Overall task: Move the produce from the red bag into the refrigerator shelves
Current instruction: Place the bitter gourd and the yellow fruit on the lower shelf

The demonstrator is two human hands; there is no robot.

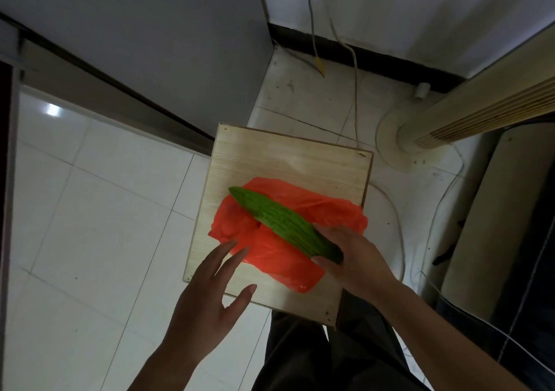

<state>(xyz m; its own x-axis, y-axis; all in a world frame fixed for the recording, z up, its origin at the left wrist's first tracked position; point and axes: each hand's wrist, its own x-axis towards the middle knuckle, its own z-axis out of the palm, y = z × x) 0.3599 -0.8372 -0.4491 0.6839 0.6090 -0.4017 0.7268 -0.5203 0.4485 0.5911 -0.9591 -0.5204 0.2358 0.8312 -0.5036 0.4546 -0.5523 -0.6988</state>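
- Green and bumpy, a bitter gourd (282,225) is lying slantwise at the centre of the frame. Its pointed tip is reaching toward the upper left and its blunt end is sitting in the right hand (354,258).
- That right hand, lower right of centre, is gripping the blunt end, with the thumb below it and the fingers curling over its upper side.
- Under the gourd, the red bag (270,258) is lying crumpled and flattened on the lower half of a wooden board (270,156); whether the gourd is touching the bag cannot be told.
- From the lower middle the left hand (207,300) is reaching in with fingers straight and spread, holding nothing, its fingertips lying at the bag's lower left edge.
- Around the board, a white tiled floor (90,210) is filling the left of the frame.
- At the right edge a cream slatted column (480,111) is standing on a round base, with thin cables (356,90) trailing down the upper middle.
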